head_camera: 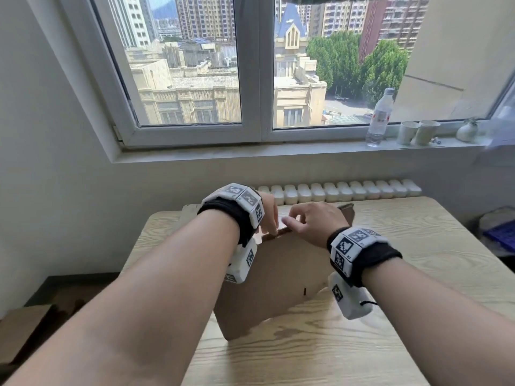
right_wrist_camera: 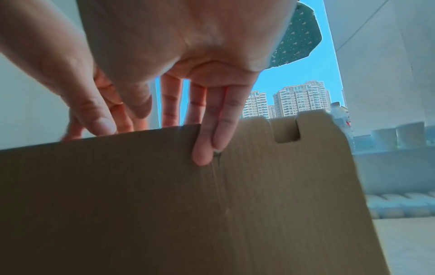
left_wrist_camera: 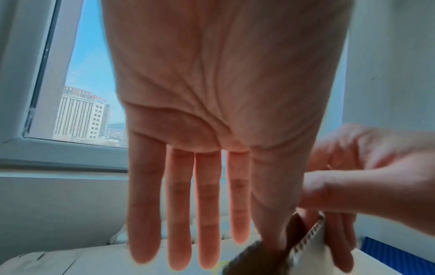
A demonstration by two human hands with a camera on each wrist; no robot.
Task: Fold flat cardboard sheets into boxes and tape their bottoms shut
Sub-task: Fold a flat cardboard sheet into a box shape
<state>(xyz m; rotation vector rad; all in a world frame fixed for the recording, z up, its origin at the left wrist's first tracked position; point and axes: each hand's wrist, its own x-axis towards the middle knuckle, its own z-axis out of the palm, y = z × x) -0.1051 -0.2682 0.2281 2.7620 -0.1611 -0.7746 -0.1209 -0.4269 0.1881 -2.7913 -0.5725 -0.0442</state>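
Note:
A flat brown cardboard sheet (head_camera: 278, 274) stands on edge, tilted, on the wooden table (head_camera: 390, 246). Both hands meet at its top edge. My left hand (head_camera: 269, 215) has its four fingers straight, hanging behind the sheet, and in the left wrist view the left hand (left_wrist_camera: 207, 186) pushes its thumb between the sheet's two layers (left_wrist_camera: 310, 240). My right hand (head_camera: 303, 221) pinches the top edge beside it. In the right wrist view the right hand (right_wrist_camera: 212, 93) has its little finger on the near face of the sheet (right_wrist_camera: 212, 214) and its other fingers behind.
On the windowsill at the right stand a water bottle (head_camera: 380, 118), two paper cups (head_camera: 408, 132) and a small vase (head_camera: 466, 130). A radiator (head_camera: 334, 190) runs behind the table. More cardboard (head_camera: 22, 330) lies on the floor at the left, something blue (head_camera: 501, 232) at the right.

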